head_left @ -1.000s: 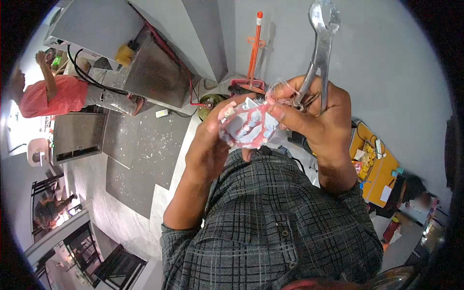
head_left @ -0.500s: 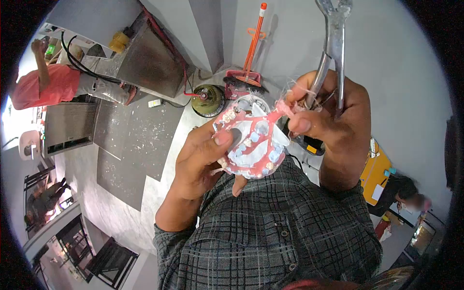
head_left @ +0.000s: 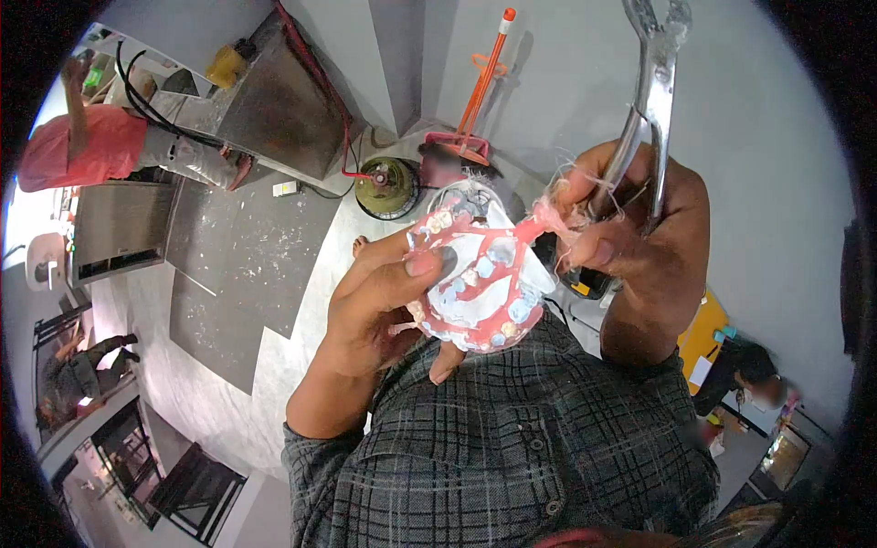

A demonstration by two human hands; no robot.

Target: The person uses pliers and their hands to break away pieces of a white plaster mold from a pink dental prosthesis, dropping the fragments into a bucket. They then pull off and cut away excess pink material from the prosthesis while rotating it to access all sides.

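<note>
In the head view, the left hand (head_left: 384, 306) cradles a round white piece (head_left: 484, 274) in front of the chest, just above the checked shirt (head_left: 512, 447). The hand is curled closed around it. The thumb (head_left: 422, 265) presses on its upper left face, one finger shows under its lower edge, and the rest are hidden behind it. Pink strips cross the piece like a web, with small bluish and cream lumps set along them. What those lumps are cannot be made out.

The right hand (head_left: 644, 247) sits just beside the piece at its upper right. Thumb and forefinger are pinched shut on a frayed pink strand end (head_left: 548, 215) that runs off the piece's rim. The other fingers of that hand are closed around the handles of metal pliers (head_left: 653, 100), which point upward. The pliers' tips are cut off by the top edge, so whether they are parted cannot be told.

Far below lies a grey floor with a green gas cylinder (head_left: 388, 187), an orange-handled pole (head_left: 484, 73) leaning by the wall and a metal cabinet (head_left: 283, 100). A person in a red shirt (head_left: 78, 151) stands at the far left, partly cut off by the dark lens rim. At the lower right a yellow table (head_left: 703, 342) is half hidden behind the right forearm.
</note>
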